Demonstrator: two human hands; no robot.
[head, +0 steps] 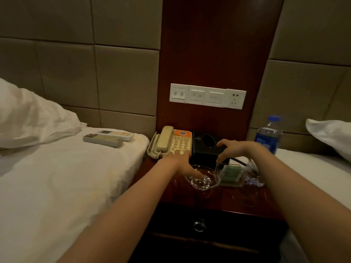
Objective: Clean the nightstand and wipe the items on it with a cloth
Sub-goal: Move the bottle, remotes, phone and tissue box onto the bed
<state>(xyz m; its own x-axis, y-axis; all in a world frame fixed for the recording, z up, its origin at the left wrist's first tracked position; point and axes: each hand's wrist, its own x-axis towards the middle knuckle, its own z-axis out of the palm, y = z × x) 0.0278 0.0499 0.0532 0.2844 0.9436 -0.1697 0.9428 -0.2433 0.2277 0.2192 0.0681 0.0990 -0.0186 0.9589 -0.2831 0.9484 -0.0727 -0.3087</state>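
right hand [232, 149], maybe on black box [203, 154]

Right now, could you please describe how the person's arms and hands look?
The left forearm and right forearm are bare to the frame's edge: no sleeves, gloves, watch or bracelet. The left hand and right hand show no rings, though detail is blurred.

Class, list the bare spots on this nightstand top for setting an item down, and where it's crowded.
Free: the front strip of the dark wooden nightstand, between the clear glass ashtray, the clear acrylic holder and the front edge. Crowded: the back, with the beige telephone and black tissue box.
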